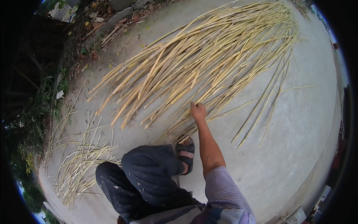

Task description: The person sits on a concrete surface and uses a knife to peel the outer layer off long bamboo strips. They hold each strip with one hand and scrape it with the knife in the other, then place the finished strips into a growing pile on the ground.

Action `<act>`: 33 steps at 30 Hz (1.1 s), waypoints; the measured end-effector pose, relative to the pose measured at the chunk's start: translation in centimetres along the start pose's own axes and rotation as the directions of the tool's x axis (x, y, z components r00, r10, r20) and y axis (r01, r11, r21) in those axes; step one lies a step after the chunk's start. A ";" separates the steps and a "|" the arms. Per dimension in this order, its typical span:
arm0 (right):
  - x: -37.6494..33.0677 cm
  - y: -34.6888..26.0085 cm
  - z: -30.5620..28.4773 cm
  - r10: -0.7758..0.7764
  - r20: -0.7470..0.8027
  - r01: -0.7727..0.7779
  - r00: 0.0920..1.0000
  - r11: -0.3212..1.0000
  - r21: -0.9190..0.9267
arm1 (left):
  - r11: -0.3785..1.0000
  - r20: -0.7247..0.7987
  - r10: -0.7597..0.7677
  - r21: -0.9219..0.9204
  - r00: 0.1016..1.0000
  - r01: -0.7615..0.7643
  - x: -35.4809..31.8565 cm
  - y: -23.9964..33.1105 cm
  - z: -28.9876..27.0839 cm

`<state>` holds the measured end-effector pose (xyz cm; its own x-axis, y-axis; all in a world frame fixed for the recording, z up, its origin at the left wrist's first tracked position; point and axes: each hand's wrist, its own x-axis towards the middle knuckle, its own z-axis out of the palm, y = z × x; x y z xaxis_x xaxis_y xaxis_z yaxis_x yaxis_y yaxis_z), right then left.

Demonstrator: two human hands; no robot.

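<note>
A large spread of long, thin, yellowish dry plant stalks (209, 44) lies fanned out on the concrete ground in front of me. The thicker ends point toward the lower left and the thin ends gather at the upper right. My right hand (198, 111) reaches down to the near edge of the spread, its fingers closed around a stalk there; the fingers partly hide it. Close beside that hand, several stalks run down to my sandalled foot (185, 155). My left hand does not show.
A smaller, loose heap of thin pale stalks (80, 168) lies to the left of my bent knees (145, 164). Plants (48, 100), dry leaves and sticks (112, 33) border the concrete at the left and far left. A few single stalks (261, 108) lie apart on the right.
</note>
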<state>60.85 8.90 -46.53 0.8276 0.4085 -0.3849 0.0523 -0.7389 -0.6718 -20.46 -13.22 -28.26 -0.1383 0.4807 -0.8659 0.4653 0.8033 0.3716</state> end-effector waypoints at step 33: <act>7.4 0.0 10.4 -0.267 -0.096 0.281 0.959 0.940 0.195 | 0.927 0.239 -0.031 -0.357 0.971 0.118 -2.9 -1.9 -5.5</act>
<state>61.14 17.51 -55.94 0.8335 0.5373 -0.1288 0.1728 -0.4749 -0.8629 -25.73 -14.20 -24.58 0.0600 0.3575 -0.9320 0.1030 0.9265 0.3621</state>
